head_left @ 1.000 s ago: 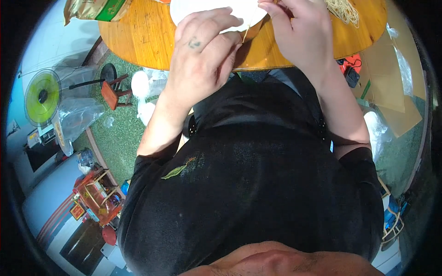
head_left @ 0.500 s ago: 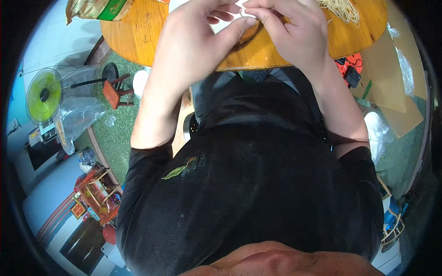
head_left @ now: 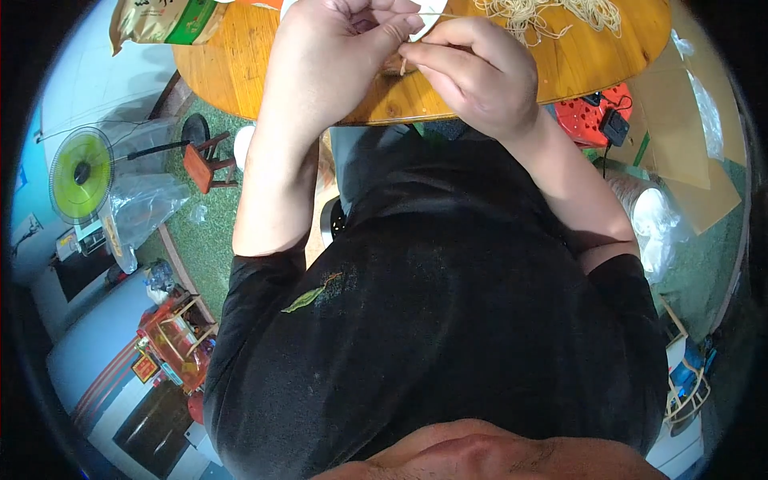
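Both of my hands work close together over the far edge of a round wooden table (head_left: 232, 68). My left hand (head_left: 340, 60) is closed, its thumb pressed against the fingers. A thin pale string (head_left: 438, 14) runs from its fingertips toward the right. My right hand (head_left: 484, 76) is closed in a pinch just beside the left thumb, and a short bit of string hangs below its fingertips. Behind the fingers part of a white, smooth-edged thing (head_left: 430, 22) shows; its kind is mostly hidden. Tangled cream strings (head_left: 588, 14) lie on the table beyond my right hand.
A gold and green package (head_left: 164, 20) lies at the table's left edge. On the floor are a green fan (head_left: 82, 172), a small brown stool (head_left: 206, 166) and clear plastic sheeting (head_left: 144, 200). To the right stand a red perforated stool (head_left: 582, 120) with a black adapter and cardboard (head_left: 680, 120).
My right hand has moved left and nearer to me, with its wrist turned. More of the cream strings now shows behind it. My left hand has shifted slightly left.
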The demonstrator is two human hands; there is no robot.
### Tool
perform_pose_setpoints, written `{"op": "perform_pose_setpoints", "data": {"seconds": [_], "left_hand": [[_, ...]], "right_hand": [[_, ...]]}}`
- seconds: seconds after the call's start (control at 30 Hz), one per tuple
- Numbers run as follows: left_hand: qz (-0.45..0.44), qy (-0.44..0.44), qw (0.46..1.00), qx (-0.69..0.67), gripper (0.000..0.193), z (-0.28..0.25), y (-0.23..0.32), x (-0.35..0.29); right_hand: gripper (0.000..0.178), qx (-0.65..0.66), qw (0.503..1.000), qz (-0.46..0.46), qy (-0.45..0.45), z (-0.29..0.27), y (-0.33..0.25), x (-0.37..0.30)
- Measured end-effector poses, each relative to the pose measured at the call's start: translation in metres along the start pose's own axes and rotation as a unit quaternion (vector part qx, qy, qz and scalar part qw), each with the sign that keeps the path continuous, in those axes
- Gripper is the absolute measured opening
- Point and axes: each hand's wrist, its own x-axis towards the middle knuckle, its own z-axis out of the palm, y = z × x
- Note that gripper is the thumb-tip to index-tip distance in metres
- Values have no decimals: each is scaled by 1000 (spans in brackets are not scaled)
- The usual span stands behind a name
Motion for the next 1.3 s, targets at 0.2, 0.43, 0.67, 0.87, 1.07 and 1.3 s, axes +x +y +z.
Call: {"op": "perform_pose_setpoints", "data": {"seconds": [0.2, 0.43, 0.67, 0.87, 1.07, 1.3], "left_hand": [[-10, -12, 1000, -5, 2, -5, -3, 1], [342, -41, 912, -224, 4, -3, -40, 8], [78, 2, 994, -81, 4, -10, -11, -15], [193, -99, 938, -272, 8, -10, -50, 11], [42, -51, 984, -169, 13, -13, -14, -8], [-32, -58, 993, -93, 13, -11, -4, -5]], "right_hand": [[12, -7, 1000, 4, -13, 1, -3, 5], [4, 301, 863, 401, 61, 13, -27, 0], [13, 332, 810, 483, 18, -1, -19, 9], [13, 349, 779, 521, -5, -8, -22, 21], [11, 346, 718, 604, -20, -20, -26, 43], [8, 314, 794, 519, -37, -22, -26, 41]]}}
